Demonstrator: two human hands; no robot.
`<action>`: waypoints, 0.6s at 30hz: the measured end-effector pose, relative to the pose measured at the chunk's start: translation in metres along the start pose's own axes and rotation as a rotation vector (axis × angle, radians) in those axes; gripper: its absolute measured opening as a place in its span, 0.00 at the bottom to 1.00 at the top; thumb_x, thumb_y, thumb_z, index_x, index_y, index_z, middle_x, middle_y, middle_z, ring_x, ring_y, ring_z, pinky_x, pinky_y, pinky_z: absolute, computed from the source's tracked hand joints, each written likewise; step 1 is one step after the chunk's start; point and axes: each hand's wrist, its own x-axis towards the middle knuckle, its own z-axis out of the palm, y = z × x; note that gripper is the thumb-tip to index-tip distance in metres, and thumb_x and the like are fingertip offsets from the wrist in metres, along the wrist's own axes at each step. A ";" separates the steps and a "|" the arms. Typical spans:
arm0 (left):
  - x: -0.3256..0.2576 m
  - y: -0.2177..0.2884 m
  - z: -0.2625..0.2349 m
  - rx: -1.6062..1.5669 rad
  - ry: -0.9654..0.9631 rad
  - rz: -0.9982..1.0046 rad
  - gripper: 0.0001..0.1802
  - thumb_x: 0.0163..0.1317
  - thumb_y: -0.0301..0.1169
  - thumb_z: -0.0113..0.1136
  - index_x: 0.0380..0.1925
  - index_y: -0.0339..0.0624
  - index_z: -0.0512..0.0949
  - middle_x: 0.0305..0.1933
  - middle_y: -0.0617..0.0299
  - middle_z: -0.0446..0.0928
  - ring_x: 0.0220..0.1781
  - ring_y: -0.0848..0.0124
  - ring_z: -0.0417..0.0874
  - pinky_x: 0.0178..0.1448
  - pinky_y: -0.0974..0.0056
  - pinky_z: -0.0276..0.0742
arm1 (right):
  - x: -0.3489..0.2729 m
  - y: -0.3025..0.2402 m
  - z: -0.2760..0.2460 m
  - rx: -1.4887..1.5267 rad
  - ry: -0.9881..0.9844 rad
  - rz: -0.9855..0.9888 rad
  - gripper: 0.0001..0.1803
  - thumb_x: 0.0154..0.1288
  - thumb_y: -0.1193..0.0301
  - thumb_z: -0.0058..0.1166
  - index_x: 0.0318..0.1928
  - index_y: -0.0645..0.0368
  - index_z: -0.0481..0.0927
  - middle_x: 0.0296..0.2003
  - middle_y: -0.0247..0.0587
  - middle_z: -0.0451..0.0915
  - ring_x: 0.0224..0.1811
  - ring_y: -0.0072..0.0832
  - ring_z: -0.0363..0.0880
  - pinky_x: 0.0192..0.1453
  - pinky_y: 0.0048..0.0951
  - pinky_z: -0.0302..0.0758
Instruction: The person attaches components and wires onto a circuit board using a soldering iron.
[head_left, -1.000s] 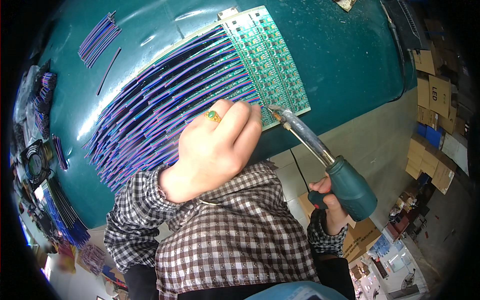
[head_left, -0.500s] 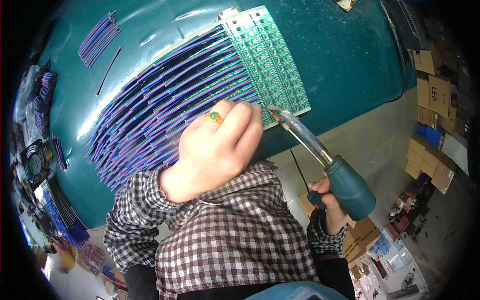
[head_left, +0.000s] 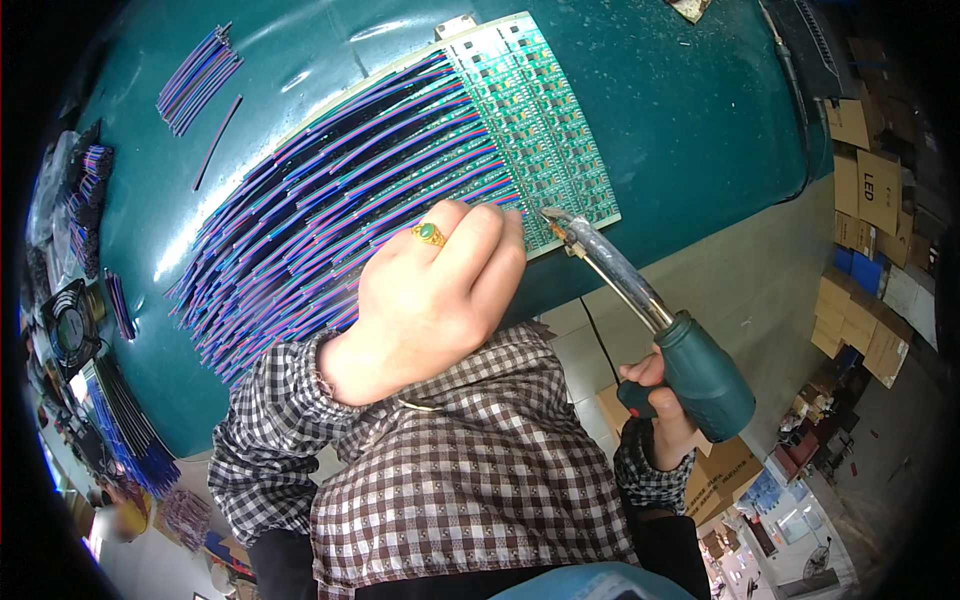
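My left hand [head_left: 430, 285], wearing a gold ring with a green stone, rests over the near end of a green circuit board panel [head_left: 545, 120]. Its fingers are curled closed, and the fingertips are hidden, so what they pinch cannot be made out. Rows of thin multicoloured wires [head_left: 330, 190] run leftward from the panel, partly under this hand. In my right hand [head_left: 672, 425] is a green soldering gun [head_left: 705, 375] with a long metal barrel. Its tip points at the panel's near end, just right of my left fingers; whether it touches is unclear.
A teal mat [head_left: 690, 130] covers the table. At upper left lie a bundle of cut wires [head_left: 200, 80] and one loose wire strip [head_left: 217, 143]. A small black fan [head_left: 70, 325] and more wire bundles [head_left: 130, 430] line the left edge. Cardboard boxes [head_left: 868, 190] stand at far right.
The soldering gun has shifted slightly to the right, its tip a little farther from my left fingers. My left hand and the panel stay in place.
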 end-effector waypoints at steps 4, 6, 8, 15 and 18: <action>0.001 0.000 -0.001 -0.005 -0.013 0.000 0.16 0.42 0.26 0.58 0.35 0.35 0.77 0.30 0.63 0.67 0.30 0.72 0.72 0.25 0.71 0.67 | 0.000 0.003 0.001 0.006 0.012 -0.031 0.30 0.60 0.63 0.60 0.53 0.77 0.68 0.32 0.42 0.75 0.36 0.32 0.77 0.44 0.38 0.82; 0.003 0.002 -0.006 -0.023 -0.036 -0.027 0.16 0.41 0.24 0.60 0.35 0.34 0.79 0.31 0.62 0.71 0.29 0.71 0.74 0.26 0.70 0.69 | 0.002 0.007 0.001 0.080 0.041 -0.071 0.30 0.61 0.61 0.58 0.53 0.76 0.69 0.32 0.42 0.74 0.35 0.32 0.77 0.43 0.37 0.82; 0.006 0.002 -0.009 -0.039 -0.057 -0.051 0.16 0.40 0.22 0.62 0.35 0.34 0.81 0.32 0.61 0.75 0.29 0.70 0.76 0.26 0.69 0.72 | 0.005 0.005 0.004 0.112 0.069 -0.069 0.30 0.62 0.60 0.57 0.52 0.76 0.69 0.32 0.42 0.74 0.35 0.32 0.77 0.42 0.37 0.82; 0.007 0.006 -0.027 -0.030 -0.214 -0.098 0.21 0.42 0.24 0.59 0.41 0.34 0.78 0.37 0.59 0.74 0.32 0.68 0.75 0.30 0.68 0.73 | 0.035 0.004 0.013 0.293 0.064 -0.115 0.31 0.65 0.55 0.54 0.53 0.73 0.69 0.31 0.40 0.72 0.35 0.32 0.76 0.40 0.35 0.82; 0.001 0.016 -0.056 -0.266 -0.200 -0.242 0.24 0.42 0.22 0.61 0.45 0.33 0.78 0.44 0.53 0.74 0.44 0.60 0.77 0.46 0.60 0.76 | 0.043 0.005 0.002 0.357 0.014 -0.136 0.30 0.67 0.54 0.52 0.54 0.70 0.68 0.31 0.37 0.72 0.35 0.29 0.74 0.39 0.33 0.80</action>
